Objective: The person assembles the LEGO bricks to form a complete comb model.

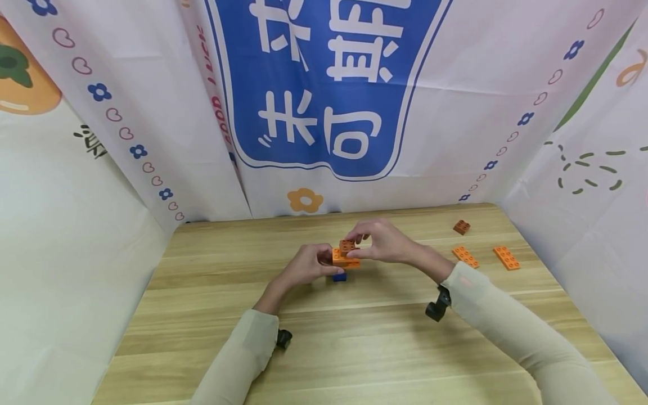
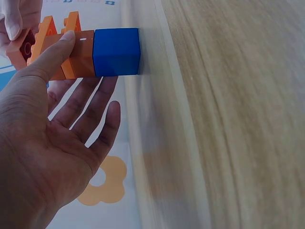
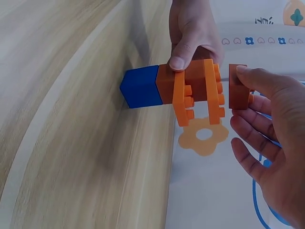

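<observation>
A stack (image 3: 178,98) of alternating brown blocks and thin orange plates on a blue block (image 3: 143,87) appears to stand on the tabletop (image 1: 354,349). The left hand (image 1: 306,264) pinches its middle, fingers parted by the stack's width, presumably to steady the narrow column. The right hand's (image 1: 385,242) thumb and nearest fingers grip a small brown block (image 3: 237,88) by its edges, the others loosely extended; this hold seems to leave its underside free, facing the uppermost plate across a slight gap. Two loose orange plates (image 1: 465,257) (image 1: 506,257) and another brown block (image 1: 461,227) lie to the right, apparently within reach.
</observation>
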`<action>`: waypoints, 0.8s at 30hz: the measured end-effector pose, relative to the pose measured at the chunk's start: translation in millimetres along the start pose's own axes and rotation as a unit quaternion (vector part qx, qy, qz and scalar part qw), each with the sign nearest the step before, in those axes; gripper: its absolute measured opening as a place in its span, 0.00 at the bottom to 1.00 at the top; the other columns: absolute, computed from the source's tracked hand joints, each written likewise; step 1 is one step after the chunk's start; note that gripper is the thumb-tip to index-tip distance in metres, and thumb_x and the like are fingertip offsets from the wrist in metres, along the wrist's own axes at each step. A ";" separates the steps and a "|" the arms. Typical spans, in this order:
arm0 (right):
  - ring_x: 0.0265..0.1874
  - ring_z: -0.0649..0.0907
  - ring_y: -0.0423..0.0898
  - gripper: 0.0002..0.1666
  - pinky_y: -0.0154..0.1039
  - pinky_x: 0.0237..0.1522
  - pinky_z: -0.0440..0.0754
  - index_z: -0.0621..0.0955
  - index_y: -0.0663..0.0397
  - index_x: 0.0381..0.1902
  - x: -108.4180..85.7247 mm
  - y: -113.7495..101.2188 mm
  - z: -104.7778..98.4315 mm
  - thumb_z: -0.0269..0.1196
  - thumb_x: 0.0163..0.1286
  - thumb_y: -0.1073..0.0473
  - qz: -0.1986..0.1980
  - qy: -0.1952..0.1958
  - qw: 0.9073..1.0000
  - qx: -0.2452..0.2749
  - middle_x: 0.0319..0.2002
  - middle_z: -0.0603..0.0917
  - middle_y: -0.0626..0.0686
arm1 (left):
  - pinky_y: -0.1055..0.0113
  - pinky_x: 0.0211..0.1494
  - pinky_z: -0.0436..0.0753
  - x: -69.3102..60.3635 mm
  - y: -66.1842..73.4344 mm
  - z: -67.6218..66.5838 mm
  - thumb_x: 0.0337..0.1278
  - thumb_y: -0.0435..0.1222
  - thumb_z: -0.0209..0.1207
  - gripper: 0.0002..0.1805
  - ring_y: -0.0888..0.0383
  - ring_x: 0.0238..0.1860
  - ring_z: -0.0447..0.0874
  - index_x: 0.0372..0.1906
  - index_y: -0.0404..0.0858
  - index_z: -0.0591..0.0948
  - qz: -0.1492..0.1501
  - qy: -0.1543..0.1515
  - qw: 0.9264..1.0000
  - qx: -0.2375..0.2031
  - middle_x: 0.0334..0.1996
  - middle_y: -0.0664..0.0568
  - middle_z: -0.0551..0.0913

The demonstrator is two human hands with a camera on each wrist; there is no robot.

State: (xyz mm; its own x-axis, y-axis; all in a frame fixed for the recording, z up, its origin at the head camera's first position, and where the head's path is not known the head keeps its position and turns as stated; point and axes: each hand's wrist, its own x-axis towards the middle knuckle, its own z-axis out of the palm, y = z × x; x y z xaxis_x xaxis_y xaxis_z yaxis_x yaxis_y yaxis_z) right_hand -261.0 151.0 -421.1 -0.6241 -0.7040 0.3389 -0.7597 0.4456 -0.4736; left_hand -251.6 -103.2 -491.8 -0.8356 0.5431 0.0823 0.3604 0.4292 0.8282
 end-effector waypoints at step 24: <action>0.39 0.89 0.41 0.16 0.34 0.44 0.87 0.90 0.56 0.46 11.4 -3.3 12.8 0.80 0.62 0.57 -0.009 -0.008 1.000 0.006 0.40 0.91 0.49 | 0.68 0.43 0.87 0.2 -0.7 0.4 0.59 0.38 0.77 0.12 0.62 0.38 0.89 0.44 0.41 0.87 0.000 0.003 1.000 0.009 0.40 0.55 0.92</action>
State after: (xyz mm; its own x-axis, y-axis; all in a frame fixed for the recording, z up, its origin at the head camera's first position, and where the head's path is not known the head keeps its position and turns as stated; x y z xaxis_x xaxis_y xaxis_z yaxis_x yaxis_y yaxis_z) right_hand -263.2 134.4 -426.1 -0.6075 -0.7209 0.3336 -0.7684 0.4267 -0.4770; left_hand -251.8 -103.0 -492.5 -0.8377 0.5394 0.0853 0.3676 0.4414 0.8185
